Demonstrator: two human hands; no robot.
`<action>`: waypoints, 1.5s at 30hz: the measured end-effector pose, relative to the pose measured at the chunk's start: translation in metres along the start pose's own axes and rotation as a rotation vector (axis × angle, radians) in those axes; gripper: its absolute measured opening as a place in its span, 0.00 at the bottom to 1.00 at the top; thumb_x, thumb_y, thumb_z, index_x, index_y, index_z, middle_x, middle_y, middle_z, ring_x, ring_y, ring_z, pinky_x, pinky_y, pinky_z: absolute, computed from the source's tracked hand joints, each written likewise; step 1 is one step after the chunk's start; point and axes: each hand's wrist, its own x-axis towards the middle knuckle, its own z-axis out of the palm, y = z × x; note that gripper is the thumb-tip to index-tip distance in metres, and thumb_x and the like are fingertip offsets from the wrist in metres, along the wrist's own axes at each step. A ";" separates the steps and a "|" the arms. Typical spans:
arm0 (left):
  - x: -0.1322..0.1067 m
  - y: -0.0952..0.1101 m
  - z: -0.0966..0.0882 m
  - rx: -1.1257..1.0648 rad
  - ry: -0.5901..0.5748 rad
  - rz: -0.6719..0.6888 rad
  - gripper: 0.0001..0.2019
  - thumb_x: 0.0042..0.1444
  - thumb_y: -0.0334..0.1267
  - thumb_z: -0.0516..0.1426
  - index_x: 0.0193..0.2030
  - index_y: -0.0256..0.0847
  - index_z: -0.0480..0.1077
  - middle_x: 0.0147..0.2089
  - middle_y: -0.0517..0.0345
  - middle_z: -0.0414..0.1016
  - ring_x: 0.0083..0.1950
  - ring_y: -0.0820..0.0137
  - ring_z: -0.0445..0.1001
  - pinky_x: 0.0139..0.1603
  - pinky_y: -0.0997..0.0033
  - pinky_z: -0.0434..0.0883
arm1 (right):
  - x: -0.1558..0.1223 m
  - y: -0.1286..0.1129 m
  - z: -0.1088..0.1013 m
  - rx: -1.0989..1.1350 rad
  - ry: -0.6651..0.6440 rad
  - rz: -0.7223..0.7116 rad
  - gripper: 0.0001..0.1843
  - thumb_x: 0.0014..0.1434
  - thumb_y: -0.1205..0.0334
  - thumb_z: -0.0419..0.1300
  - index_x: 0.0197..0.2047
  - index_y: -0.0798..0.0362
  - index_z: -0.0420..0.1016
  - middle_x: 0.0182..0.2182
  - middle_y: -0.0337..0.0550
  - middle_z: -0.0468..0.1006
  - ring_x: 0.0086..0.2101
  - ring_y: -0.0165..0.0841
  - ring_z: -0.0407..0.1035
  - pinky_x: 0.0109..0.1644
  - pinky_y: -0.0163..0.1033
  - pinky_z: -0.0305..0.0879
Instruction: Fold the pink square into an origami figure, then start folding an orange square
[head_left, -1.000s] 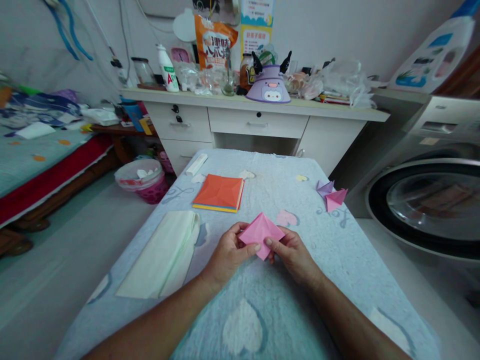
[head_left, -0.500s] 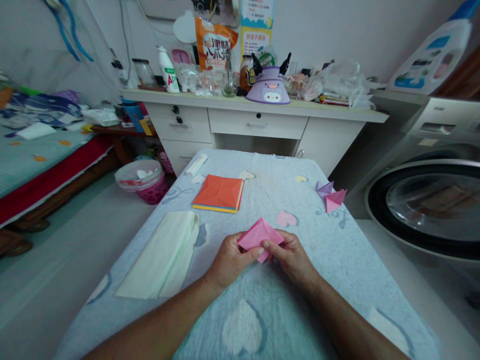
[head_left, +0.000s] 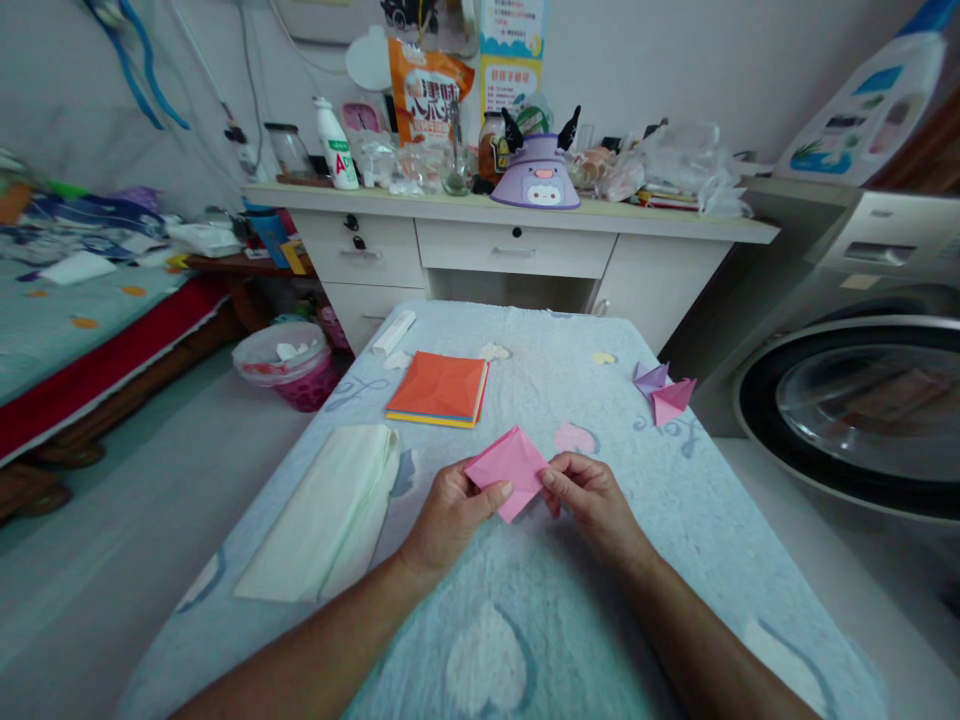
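A pink sheet of origami paper (head_left: 513,466), folded into a small diamond, is held above the cloth-covered table (head_left: 487,650). My left hand (head_left: 456,512) grips its left side, thumb on the front face and fingers behind. The right corner is pinched between the thumb and fingers of my right hand (head_left: 589,497). Beyond my hands lies a stack of square coloured paper (head_left: 437,388) with an orange sheet on top. Two folded paper pieces, one purple (head_left: 650,378) and one pink (head_left: 673,400), sit at the table's right edge.
A folded pale green cloth or sheet (head_left: 330,515) lies left of my hands. Near the far left corner is a narrow white box-like object (head_left: 393,333). A bin (head_left: 300,375) stands on the floor at left, a washing machine (head_left: 862,400) at right, and a cluttered desk (head_left: 517,240) behind.
The pink paper has shifted slightly left and turned a little in my left hand. My right hand has moved right, from the paper's lower middle to its right corner.
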 end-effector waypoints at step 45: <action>-0.003 -0.010 0.004 0.274 -0.216 -0.078 0.13 0.53 0.44 0.59 0.30 0.33 0.74 0.24 0.61 0.65 0.27 0.74 0.60 0.30 0.75 0.59 | -0.004 -0.006 0.000 0.238 -0.235 0.071 0.20 0.50 0.46 0.63 0.37 0.55 0.73 0.30 0.40 0.72 0.30 0.31 0.65 0.36 0.35 0.60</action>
